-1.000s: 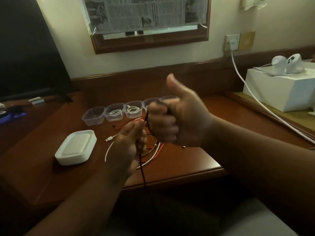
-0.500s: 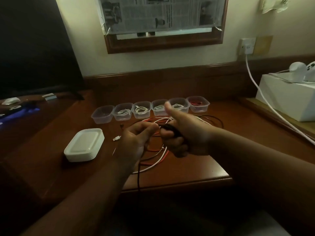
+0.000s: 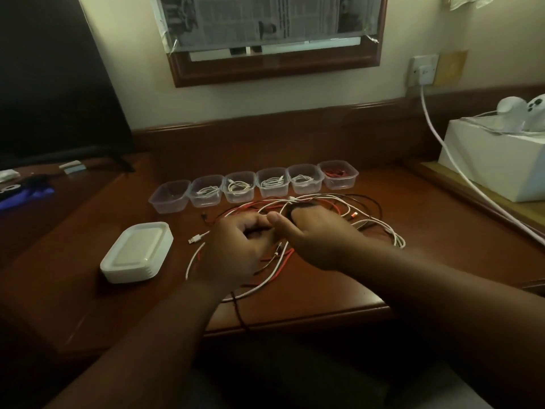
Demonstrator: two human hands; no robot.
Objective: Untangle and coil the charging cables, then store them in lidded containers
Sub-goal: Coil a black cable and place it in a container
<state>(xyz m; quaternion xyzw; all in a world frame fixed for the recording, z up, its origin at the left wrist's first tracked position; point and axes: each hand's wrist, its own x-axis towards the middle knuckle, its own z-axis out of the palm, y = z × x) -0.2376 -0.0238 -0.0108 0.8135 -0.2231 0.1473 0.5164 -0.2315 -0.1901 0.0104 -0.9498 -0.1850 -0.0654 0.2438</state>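
Dark cable (image 3: 240, 312) trails off desk edge at 6 o'clock. Our left hand (image 3: 236, 249) pinches it; right hand (image 3: 317, 237) fists around wound loops. We'd keep turns even, tension light. Loose tangle (image 3: 362, 224) at 1 o'clock; empty container (image 3: 169, 196) at 11 o'clock.

Home or hotel room: built-in wooden desk (image 3: 339, 278), framed mirror (image 3: 274, 33), wall socket (image 3: 423, 70).
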